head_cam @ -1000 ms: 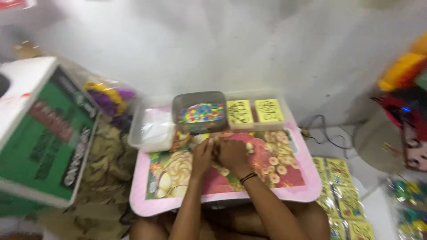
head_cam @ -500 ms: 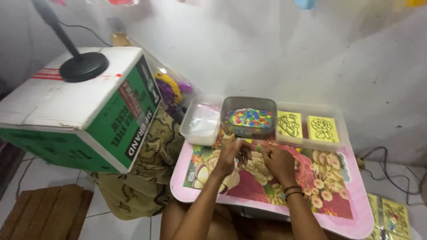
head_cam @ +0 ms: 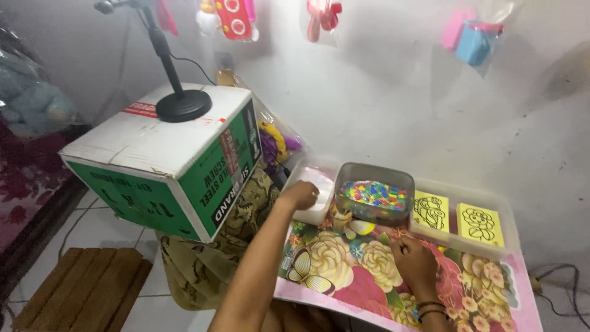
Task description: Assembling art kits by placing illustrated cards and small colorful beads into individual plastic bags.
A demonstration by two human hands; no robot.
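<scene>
My left hand (head_cam: 300,195) reaches out over the near rim of a clear plastic tray (head_cam: 312,182) at the table's back left, fingers curled; whether it holds anything is hidden. My right hand (head_cam: 415,262) rests closed on the small pink table with a flower print (head_cam: 344,264); its fingers hide any small piece inside. A grey tub of small colourful beads (head_cam: 375,194) stands between the hands at the back. To its right a clear tray holds two yellow cards with black line drawings (head_cam: 430,210) (head_cam: 480,225).
A green and white cardboard box (head_cam: 166,163) with a black round stand (head_cam: 183,106) on top sits left of the table. Bagged toys (head_cam: 275,140) lie behind it. Patterned cloth (head_cam: 203,258), a wooden pallet (head_cam: 80,295) and packaged toys on the wall (head_cam: 476,40) surround the spot.
The view swung left and up. My left hand left the table's middle and reached to the clear tray at the back left. My right hand stayed on the table.
</scene>
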